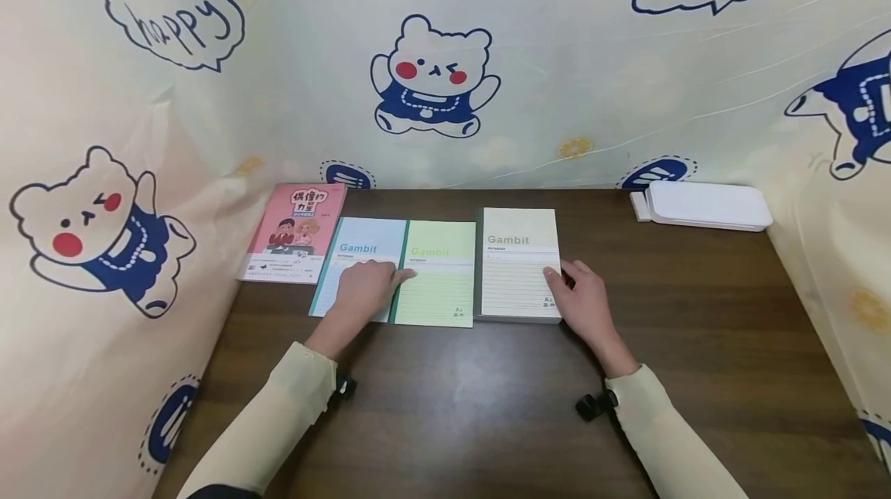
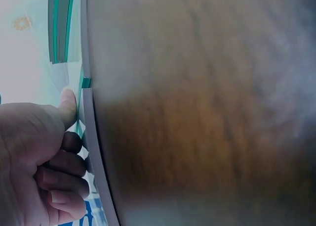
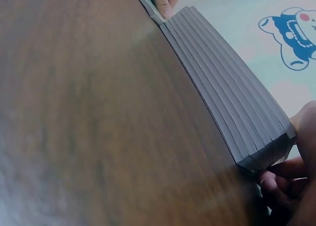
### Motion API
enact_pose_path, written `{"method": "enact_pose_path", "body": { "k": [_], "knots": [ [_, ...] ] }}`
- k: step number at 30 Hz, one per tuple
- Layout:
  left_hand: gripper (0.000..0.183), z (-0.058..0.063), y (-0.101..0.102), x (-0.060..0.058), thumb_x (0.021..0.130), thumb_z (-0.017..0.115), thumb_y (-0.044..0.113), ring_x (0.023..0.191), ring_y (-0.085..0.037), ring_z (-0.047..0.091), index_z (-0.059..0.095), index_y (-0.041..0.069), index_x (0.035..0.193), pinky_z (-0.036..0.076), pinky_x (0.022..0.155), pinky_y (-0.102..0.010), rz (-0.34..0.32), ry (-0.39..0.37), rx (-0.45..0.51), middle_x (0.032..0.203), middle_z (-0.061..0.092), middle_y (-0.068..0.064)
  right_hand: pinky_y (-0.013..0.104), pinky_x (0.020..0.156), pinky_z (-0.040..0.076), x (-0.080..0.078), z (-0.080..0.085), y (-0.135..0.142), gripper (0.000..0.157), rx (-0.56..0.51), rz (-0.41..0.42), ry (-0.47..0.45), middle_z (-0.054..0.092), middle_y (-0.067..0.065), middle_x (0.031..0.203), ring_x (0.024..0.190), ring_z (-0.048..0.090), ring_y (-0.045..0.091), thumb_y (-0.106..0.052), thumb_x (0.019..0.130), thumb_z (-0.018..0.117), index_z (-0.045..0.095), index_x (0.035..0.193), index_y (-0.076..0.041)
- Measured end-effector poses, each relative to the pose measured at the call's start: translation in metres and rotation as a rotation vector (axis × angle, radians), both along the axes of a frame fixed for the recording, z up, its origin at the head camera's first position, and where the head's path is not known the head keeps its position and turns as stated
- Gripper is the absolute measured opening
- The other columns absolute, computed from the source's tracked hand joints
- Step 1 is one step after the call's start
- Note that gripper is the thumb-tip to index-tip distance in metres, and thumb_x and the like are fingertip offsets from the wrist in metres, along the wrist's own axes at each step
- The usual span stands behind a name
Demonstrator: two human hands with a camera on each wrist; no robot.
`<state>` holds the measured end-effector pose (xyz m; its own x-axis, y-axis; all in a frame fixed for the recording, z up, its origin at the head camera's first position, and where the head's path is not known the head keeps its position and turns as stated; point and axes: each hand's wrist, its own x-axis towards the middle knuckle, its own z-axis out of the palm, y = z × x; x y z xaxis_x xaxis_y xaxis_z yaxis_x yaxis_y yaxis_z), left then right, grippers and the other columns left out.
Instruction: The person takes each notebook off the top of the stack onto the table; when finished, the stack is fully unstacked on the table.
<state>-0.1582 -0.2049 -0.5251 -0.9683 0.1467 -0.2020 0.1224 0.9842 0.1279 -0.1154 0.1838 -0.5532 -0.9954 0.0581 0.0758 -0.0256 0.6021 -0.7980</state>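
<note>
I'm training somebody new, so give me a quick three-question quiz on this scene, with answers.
1. True or false: in the head view, the pink book lies to the right of the blue notebook.
2. Choose one: the right hand touches the notebook stack at its a) left edge, b) right edge, c) far edge.
3. Fill the gap: the thumb of the left hand lies over the ___ notebook.

Key: 1. False, it lies to the left. 2. b. 3. Green notebook.

Notebooks [image 1: 442,294]: "Gambit", "NOTEBOOK"; backdrop [image 1: 299,97]: "happy"; pink book [image 1: 292,234]: "偶像的力量".
</note>
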Motion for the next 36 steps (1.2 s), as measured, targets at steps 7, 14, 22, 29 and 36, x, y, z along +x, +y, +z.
{"method": "enact_pose_path", "body": {
  "k": [7, 14, 22, 29, 36],
  "knots": [
    [0.057, -0.002, 0.001, -0.003, 0.109, 0.060, 0.060, 0.065, -0.025, 0.059, 0.080, 0.007, 0.106, 0.045, 0.068, -0.037, 0.020, 0.006, 0.009, 0.063, 0.057, -0.004, 0.036, 0.069, 0.040, 0.000, 0.000, 0.003, 0.038, -0.015, -0.001, -0.003, 0.054, 0.011, 0.087, 0.074, 0.049, 0.025, -0.033, 0.114, 0.063, 0.077, 0.125, 0.000],
    [0.059, -0.001, 0.004, -0.009, 0.107, 0.062, 0.063, 0.067, -0.026, 0.060, 0.079, 0.007, 0.106, 0.047, 0.068, -0.038, 0.007, 0.004, 0.017, 0.064, 0.058, -0.005, 0.036, 0.069, 0.040, 0.002, 0.001, 0.007, 0.037, -0.016, -0.020, -0.007, 0.056, 0.011, 0.088, 0.074, 0.050, 0.025, -0.032, 0.113, 0.064, 0.078, 0.127, -0.001],
    [0.038, 0.007, 0.027, 0.003, 0.111, 0.067, 0.045, 0.068, -0.024, 0.058, 0.073, 0.008, 0.105, 0.048, 0.065, -0.037, -0.080, 0.150, 0.116, 0.074, 0.063, -0.004, 0.038, 0.069, 0.040, 0.000, 0.004, 0.006, 0.035, -0.012, 0.000, -0.008, 0.057, 0.011, 0.086, 0.075, 0.051, 0.026, -0.031, 0.112, 0.066, 0.078, 0.123, -0.001],
    [0.035, 0.012, 0.094, 0.010, 0.116, 0.056, 0.042, 0.071, -0.020, 0.061, 0.071, 0.014, 0.102, 0.052, 0.066, -0.038, -0.218, 0.161, 0.314, 0.082, 0.068, -0.001, 0.037, 0.072, 0.043, -0.003, 0.007, 0.013, 0.030, -0.031, -0.062, -0.001, 0.063, 0.012, 0.086, 0.076, 0.054, 0.025, -0.025, 0.109, 0.068, 0.080, 0.116, 0.001],
    [0.035, 0.000, 0.117, 0.010, 0.115, 0.057, 0.042, 0.058, -0.017, 0.048, 0.061, 0.017, 0.090, 0.038, 0.056, -0.033, -0.186, 0.057, 0.325, 0.065, 0.053, 0.002, 0.030, 0.061, 0.041, 0.005, 0.007, 0.062, 0.028, -0.020, -0.184, -0.015, 0.060, 0.008, 0.072, 0.063, 0.053, 0.019, -0.020, 0.107, 0.069, 0.081, 0.119, 0.002]
  ]
}}
